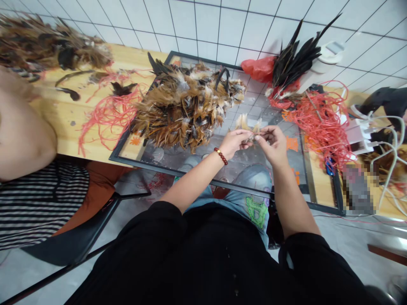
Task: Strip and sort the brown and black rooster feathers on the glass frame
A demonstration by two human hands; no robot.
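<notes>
Over the dark glass-topped frame (pixel 168 159), my two hands meet at a small bunch of pale tan feathers (pixel 243 122). My left hand (pixel 237 142), with a dark red bead bracelet (pixel 220 156) on its wrist, pinches the bunch from the left. From the right, the thumb and fingers of my right hand (pixel 271 142) close on the same feathers, whose tips point up and away. The quill ends are mostly hidden by my fingers. Just left of my hands lies a big heap of brown and golden feathers (pixel 181 108).
Pink plastic strings lie in a left tangle (pixel 111 112) and a right pile (pixel 321 123). Long black feathers (pixel 294 59) stand by a red bag (pixel 259 69) at the wall. White cables (pixel 394 144) hang at right. Another person's arm (pixel 25 127) is at left, near more feathers (pixel 54 42).
</notes>
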